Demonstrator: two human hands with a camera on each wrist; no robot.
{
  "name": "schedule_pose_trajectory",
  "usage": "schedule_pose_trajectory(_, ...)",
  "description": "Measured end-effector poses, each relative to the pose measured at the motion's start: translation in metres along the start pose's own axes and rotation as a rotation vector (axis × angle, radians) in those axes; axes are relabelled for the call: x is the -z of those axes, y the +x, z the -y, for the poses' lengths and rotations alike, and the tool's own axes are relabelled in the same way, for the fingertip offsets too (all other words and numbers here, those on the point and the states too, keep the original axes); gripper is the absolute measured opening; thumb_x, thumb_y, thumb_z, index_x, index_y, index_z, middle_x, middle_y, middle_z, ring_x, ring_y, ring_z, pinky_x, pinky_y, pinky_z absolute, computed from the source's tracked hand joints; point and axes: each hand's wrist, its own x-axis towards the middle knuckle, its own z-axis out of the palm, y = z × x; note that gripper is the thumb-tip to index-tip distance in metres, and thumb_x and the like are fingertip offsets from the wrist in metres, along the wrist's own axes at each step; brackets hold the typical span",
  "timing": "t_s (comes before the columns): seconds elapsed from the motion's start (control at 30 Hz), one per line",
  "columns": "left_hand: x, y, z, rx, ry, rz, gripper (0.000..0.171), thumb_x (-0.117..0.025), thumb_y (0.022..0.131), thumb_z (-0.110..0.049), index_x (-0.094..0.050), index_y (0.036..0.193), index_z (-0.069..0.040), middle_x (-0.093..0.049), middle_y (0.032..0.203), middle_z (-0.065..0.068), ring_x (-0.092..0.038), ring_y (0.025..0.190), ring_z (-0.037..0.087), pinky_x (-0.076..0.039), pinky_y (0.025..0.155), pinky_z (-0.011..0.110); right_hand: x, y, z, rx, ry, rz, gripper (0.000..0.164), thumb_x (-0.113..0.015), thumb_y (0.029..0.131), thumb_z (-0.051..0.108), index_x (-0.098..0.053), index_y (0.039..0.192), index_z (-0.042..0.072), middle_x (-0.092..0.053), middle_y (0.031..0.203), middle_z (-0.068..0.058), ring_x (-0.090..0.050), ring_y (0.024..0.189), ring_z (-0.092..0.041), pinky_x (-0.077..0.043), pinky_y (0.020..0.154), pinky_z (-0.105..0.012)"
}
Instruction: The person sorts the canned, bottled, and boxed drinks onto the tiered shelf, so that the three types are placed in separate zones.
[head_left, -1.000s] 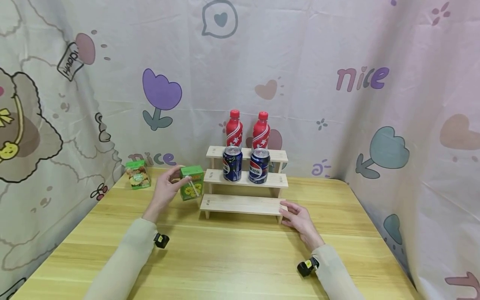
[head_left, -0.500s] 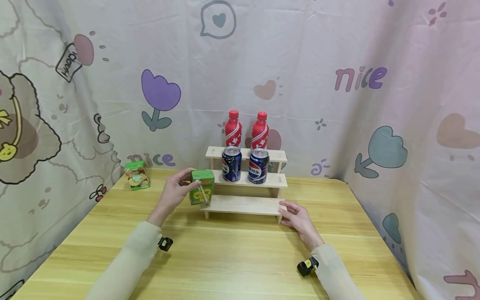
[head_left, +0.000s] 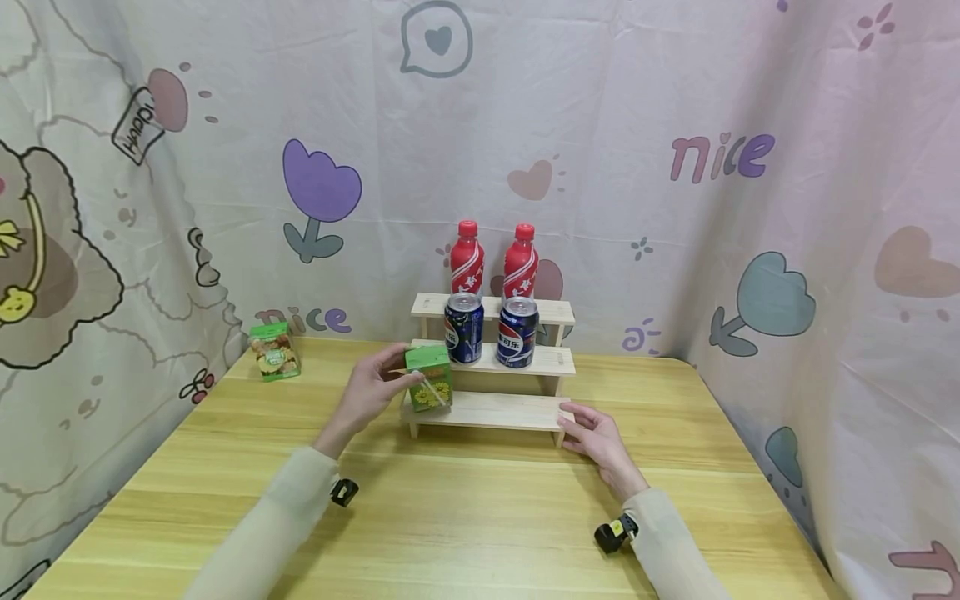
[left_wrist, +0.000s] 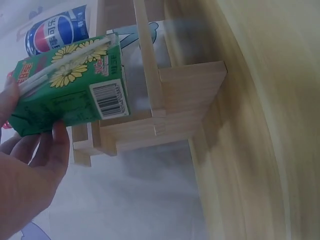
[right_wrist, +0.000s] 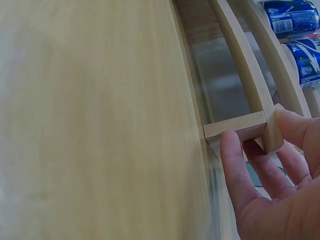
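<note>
My left hand (head_left: 370,390) holds a green drink carton (head_left: 430,380) with yellow flowers and a white straw on its front. Thumb and fingers grip the carton's left side, over the left end of the lowest step of a three-tier wooden display stand (head_left: 498,411). In the left wrist view the carton (left_wrist: 70,80) shows its barcode. At the stand's lower right end, my right hand (head_left: 596,442) grips the board's corner. The right wrist view shows that thumb on the board and the fingers (right_wrist: 235,165) against its leg.
Two blue cola cans (head_left: 464,329) stand on the middle step. Two red-labelled bottles (head_left: 467,258) are on the top one. Another green carton (head_left: 274,352) stands at the table's back left, near the printed curtain (head_left: 420,150).
My left hand has carried the green drink carton rightward and slightly down, from beside the stand to over the left of its lowest step. The right hand stays at the corner.
</note>
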Motion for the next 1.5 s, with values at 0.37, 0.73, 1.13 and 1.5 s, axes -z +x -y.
schedule_pose_trajectory(0.37,-0.015,0.003,-0.002,0.007,0.022,0.037,0.051,-0.079,0.082,-0.016,-0.061,0.129,-0.010,-0.064,0.128,0.017,-0.062,0.118,0.034,-0.054,0.094,0.037,0.000,0.001,0.000,0.006,-0.005,0.004,0.045,-0.070,0.090,0.012,-0.059,0.133,0.002,-0.055,0.138,-0.024,-0.068,0.088,-0.008,-0.059,0.080,-0.033)
schedule_pose_trajectory(0.73,-0.040,0.010,-0.007,-0.021,0.017,0.041,0.054,-0.078,0.083,-0.014,-0.058,0.132,-0.006,-0.063,0.129,0.018,-0.063,0.116,0.035,-0.053,0.096,0.040,0.001,0.002,-0.001,0.013,-0.008,0.000,0.043,-0.072,0.089,0.013,-0.062,0.130,0.003,-0.061,0.131,-0.021,-0.068,0.087,-0.009,-0.060,0.075,-0.030)
schedule_pose_trajectory(1.13,-0.072,0.005,-0.008,-0.037,-0.007,0.005,0.041,-0.076,0.085,-0.013,-0.062,0.124,-0.013,-0.066,0.126,0.011,-0.066,0.112,0.027,-0.054,0.095,0.036,0.002,0.002,-0.002,0.009,-0.010,-0.003,0.045,-0.072,0.089,0.014,-0.060,0.131,0.004,-0.056,0.137,-0.022,-0.067,0.089,-0.008,-0.060,0.078,-0.031)
schedule_pose_trajectory(1.5,-0.092,0.006,-0.005,-0.092,-0.018,0.015,0.049,-0.078,0.084,-0.016,-0.061,0.129,-0.010,-0.067,0.124,0.011,-0.067,0.108,0.025,-0.056,0.091,0.031,0.002,0.000,-0.001,-0.001,-0.012,0.003,0.045,-0.073,0.088,0.013,-0.061,0.130,0.005,-0.051,0.142,-0.022,-0.068,0.091,-0.011,-0.060,0.078,-0.032)
